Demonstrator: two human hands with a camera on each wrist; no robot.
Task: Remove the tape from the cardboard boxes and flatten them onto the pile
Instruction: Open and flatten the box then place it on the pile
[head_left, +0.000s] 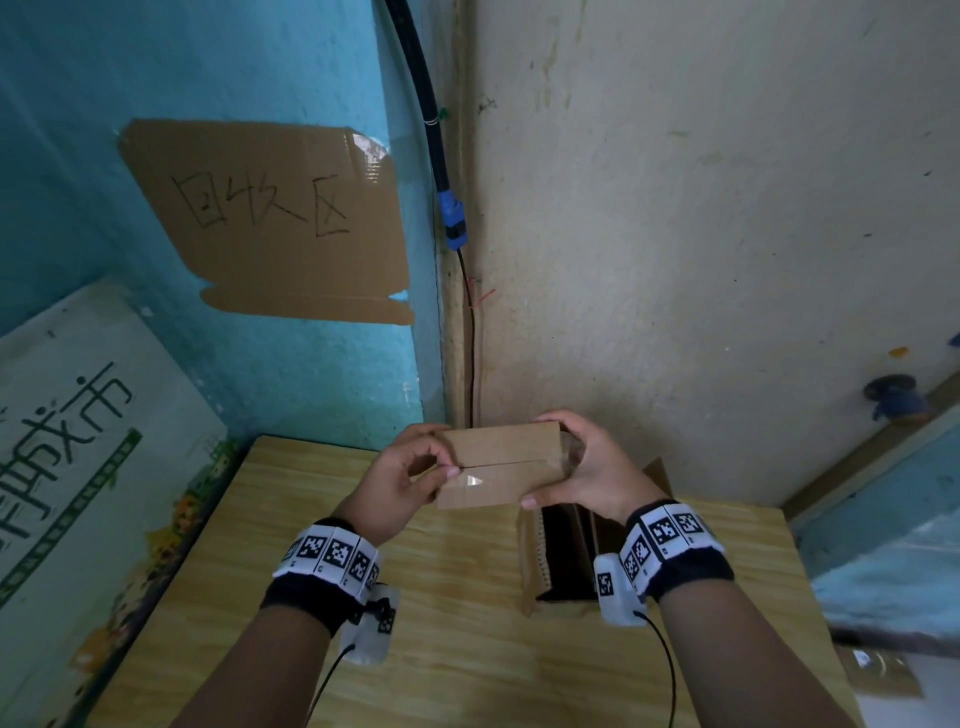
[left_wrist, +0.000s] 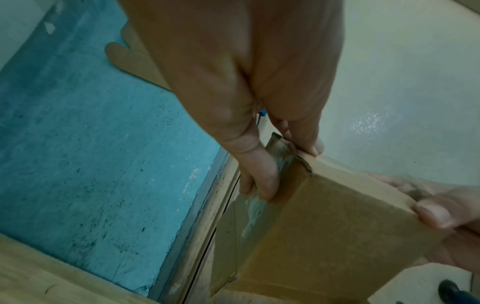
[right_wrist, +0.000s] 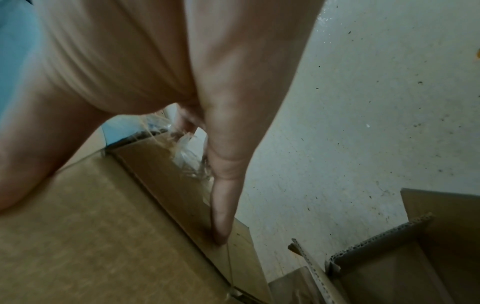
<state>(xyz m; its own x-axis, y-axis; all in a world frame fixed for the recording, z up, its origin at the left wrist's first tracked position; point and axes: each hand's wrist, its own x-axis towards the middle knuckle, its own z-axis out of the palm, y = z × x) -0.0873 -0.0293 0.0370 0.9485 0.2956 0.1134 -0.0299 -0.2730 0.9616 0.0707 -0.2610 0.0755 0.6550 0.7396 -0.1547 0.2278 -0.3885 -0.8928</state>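
Small brown corrugated cardboard box (head_left: 501, 463): held up over the pale wood-grain table (head_left: 452, 639), 12 o'clock of the wrists. Left hand (head_left: 402, 480) pinches its 9 o'clock end; right hand (head_left: 587, 470) clasps the 3 o'clock end. Clear tape (head_left: 474, 481) spans the seam. Judged light, stiff, crushable; best held by the ends.

Head view: from above, facing down and forward into the wall corner (head_left: 457, 322). Wrist views: very close, along each hand toward the small cardboard box (left_wrist: 337, 226), shared by all three.
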